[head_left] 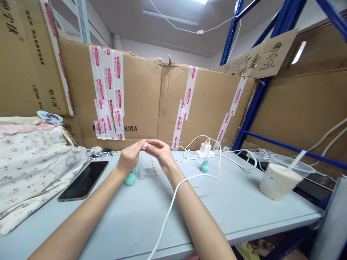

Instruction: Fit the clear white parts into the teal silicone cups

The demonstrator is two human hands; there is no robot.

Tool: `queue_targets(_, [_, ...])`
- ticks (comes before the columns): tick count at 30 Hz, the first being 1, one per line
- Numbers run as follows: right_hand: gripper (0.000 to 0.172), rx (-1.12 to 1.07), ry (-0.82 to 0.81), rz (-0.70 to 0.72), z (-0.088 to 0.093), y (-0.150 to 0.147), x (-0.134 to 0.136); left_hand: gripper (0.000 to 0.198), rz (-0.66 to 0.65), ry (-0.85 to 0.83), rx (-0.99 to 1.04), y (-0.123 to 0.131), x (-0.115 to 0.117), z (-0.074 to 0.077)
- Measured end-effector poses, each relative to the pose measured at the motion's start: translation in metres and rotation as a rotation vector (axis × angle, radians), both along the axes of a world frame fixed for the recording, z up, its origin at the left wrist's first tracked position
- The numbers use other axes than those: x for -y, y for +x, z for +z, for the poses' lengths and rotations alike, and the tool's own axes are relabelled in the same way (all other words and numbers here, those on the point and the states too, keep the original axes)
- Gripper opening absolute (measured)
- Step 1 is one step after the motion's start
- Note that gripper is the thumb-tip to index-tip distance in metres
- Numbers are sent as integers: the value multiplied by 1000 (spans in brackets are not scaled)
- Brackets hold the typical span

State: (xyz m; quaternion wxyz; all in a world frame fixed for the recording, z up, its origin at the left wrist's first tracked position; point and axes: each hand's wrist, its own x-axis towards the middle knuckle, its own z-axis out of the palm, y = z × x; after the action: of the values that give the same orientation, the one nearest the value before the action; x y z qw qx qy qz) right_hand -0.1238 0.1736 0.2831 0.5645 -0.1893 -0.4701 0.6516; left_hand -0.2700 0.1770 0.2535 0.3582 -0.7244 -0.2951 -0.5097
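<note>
My left hand (130,156) and my right hand (160,151) meet above the grey table (233,202), fingers pinched together on a small pale cap-like piece (145,144) held between them. Just below the hands stand several small clear bottles (148,168). A teal round bottle (130,178) sits under my left wrist. Another teal bottle (204,165) stands further right. A white cable (173,198) drapes over my right forearm.
A black phone (84,180) lies face up at left beside floral fabric (29,162) and keys (99,151). A white charger (205,148) with cables sits at the back. A plastic cup of milky drink (280,180) stands at right. Cardboard walls and blue shelving surround the table.
</note>
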Motion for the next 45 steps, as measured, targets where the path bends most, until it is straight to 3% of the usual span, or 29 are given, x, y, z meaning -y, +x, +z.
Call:
queue_targets(7, [38, 40, -158, 165, -2, 9, -6, 37, 36, 66, -118, 1, 3, 2])
queue_targets(14, [32, 73, -144, 244, -1, 15, -5, 40, 13, 71, -109, 3, 4, -3])
queue_targets(26, [37, 72, -189, 231, 2, 14, -4, 51, -32, 25, -66, 5, 5, -8])
queue_targets(34, [32, 64, -152, 251, 8, 14, 1, 47, -77, -3, 1, 8, 7, -6])
queue_targets(40, [39, 79, -77, 191, 8, 15, 1, 42, -41, -14, 155, 17, 7, -8])
queue_targets(45, [45, 138, -72, 178, 9, 17, 2, 47, 4, -20, 125, 13, 3, -15])
